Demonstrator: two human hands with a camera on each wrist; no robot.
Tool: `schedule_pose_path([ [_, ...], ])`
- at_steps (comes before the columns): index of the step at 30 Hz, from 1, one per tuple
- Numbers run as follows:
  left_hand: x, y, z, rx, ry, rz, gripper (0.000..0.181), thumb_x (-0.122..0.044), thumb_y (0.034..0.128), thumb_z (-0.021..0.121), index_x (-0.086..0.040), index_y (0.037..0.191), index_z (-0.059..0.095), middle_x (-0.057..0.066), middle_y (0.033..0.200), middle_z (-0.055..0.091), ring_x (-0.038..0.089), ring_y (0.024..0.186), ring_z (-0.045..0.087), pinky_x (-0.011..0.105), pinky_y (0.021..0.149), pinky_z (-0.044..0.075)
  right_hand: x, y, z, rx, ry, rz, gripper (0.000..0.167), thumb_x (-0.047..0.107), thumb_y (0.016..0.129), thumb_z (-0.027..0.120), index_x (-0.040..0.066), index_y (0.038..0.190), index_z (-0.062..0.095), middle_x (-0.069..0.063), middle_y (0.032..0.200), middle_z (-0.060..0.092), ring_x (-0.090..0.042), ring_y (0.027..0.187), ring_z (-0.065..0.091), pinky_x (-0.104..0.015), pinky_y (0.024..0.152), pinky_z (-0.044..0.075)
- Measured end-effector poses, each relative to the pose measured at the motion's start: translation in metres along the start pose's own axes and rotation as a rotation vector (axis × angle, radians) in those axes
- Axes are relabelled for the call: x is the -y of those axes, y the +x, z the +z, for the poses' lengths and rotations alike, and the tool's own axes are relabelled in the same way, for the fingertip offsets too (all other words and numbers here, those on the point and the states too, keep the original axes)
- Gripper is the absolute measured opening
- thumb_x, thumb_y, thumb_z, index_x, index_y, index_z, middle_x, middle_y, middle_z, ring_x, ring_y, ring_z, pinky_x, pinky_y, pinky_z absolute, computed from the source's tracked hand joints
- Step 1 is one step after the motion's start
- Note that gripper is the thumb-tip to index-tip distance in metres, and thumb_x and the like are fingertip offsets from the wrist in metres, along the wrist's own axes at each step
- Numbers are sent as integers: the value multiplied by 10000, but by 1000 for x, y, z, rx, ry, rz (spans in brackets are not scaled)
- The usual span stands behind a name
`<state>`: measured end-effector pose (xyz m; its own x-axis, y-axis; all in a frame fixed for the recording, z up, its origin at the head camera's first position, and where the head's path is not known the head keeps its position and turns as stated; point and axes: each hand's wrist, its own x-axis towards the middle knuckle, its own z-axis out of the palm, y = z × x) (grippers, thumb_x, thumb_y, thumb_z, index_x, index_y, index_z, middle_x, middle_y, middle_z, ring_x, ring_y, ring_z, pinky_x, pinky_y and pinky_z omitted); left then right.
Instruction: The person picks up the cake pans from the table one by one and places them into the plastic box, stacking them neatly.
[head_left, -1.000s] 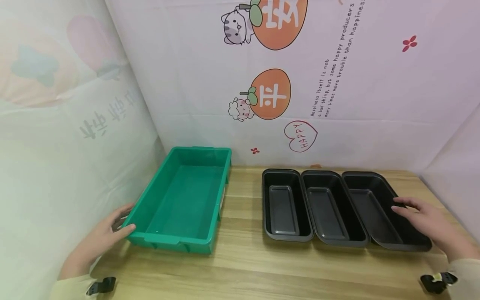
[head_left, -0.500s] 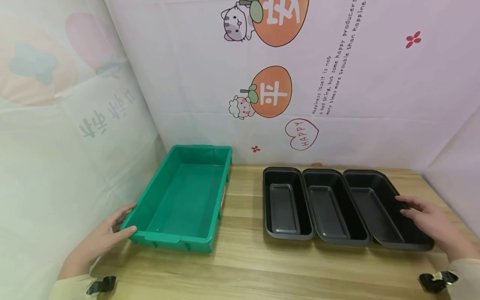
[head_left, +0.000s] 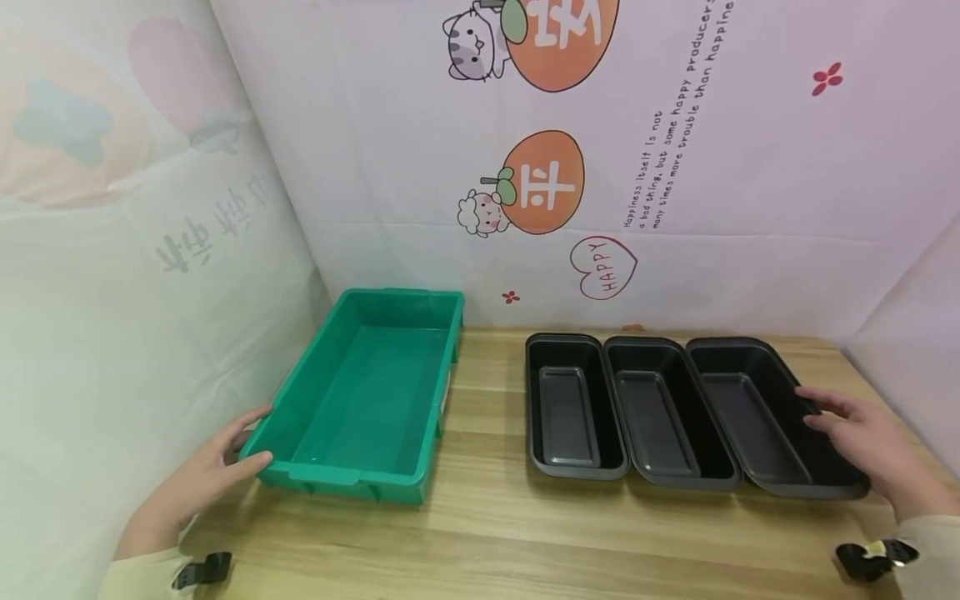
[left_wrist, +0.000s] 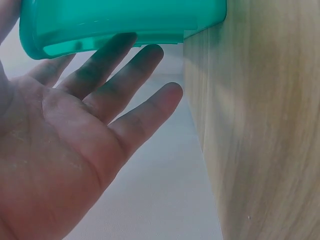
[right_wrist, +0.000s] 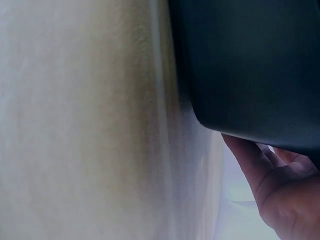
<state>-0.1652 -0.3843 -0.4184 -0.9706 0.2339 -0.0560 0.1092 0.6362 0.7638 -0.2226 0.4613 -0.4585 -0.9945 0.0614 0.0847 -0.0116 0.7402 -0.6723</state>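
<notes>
On the left, a green plastic tray stands on the table. My left hand is at its near left corner, thumb by the rim. In the left wrist view, the fingers are spread and nearly straight beside the tray's outer wall. On the right, three black loaf pans stand side by side: a left pan, a middle pan and a right pan. My right hand rests at the right pan's outer long side, fingers loosely bent. In the right wrist view that pan partly hides the hand.
The wooden table shows between the tray and the pans and along the front. A printed white cloth hangs behind, and more cloth closes off the left side. Each wrist wears a black strap.
My right hand has shifted slightly right, so its fingertips reach less far over the right pan. The left hand, tray and pans stay in place; the head view has tilted slightly.
</notes>
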Motion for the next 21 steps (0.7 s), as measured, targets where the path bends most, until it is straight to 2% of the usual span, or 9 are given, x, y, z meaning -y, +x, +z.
schedule_pose_path([
  [4,1,0,0,3,-6,10,698,-235,1038,522,-96,1584,110,319,1565,112,608,1335,206,704,930,365,0,0,-3,-12,4,12,498,206,1009,552,-34,1433,451,-152,1242,566,164,914,382,-109,659,374],
  [6,2,0,1,4,-9,13,699,-229,1038,521,-89,1583,107,324,1563,107,616,1333,199,716,930,353,0,-1,-4,-20,7,16,503,222,1015,542,-15,1448,443,-181,1299,531,143,970,392,-92,692,359],
  [7,3,0,1,3,-9,12,697,-231,1038,521,-93,1583,110,319,1566,106,614,1335,200,717,934,350,1,-1,-5,-27,12,20,506,235,1018,537,6,1459,441,-145,1316,526,134,1006,386,-86,718,344],
  [10,6,-1,1,3,-13,9,696,-230,1039,520,-100,1584,108,315,1570,95,622,1337,182,740,934,322,5,0,-6,-53,18,21,513,267,1020,534,47,1475,440,-144,1371,489,91,1110,372,-64,752,308],
  [12,6,-1,1,4,-18,8,696,-229,1039,518,-103,1585,106,313,1572,86,627,1338,170,749,935,309,10,0,-7,-57,29,18,524,267,1026,522,42,1487,419,-220,1425,444,-28,1259,368,-53,806,289],
  [14,7,-1,1,8,-26,5,696,-231,1041,514,-107,1587,101,311,1575,72,633,1340,149,762,935,288,17,1,-8,-57,42,24,539,266,1029,511,26,1497,393,-306,1450,387,-214,1361,334,-68,888,271],
  [17,7,-1,1,15,-44,5,698,-227,1042,510,-116,1589,90,300,1583,46,639,1345,112,776,941,255,28,1,-9,-47,52,37,559,265,1036,487,-3,1507,350,-386,1455,313,-448,1363,261,-85,924,267],
  [19,7,0,1,21,-58,3,700,-224,1043,508,-128,1591,82,291,1588,27,643,1348,85,782,946,235,35,2,-10,-54,40,38,560,265,1033,492,-12,1500,358,-380,1445,337,-431,1331,315,-83,876,306],
  [21,8,-1,1,25,-69,-3,705,-226,1043,508,-148,1594,75,283,1592,13,644,1350,66,784,948,226,42,2,-11,-69,22,28,546,257,1028,502,-21,1484,385,-367,1422,377,-308,1295,390,-58,764,319],
])
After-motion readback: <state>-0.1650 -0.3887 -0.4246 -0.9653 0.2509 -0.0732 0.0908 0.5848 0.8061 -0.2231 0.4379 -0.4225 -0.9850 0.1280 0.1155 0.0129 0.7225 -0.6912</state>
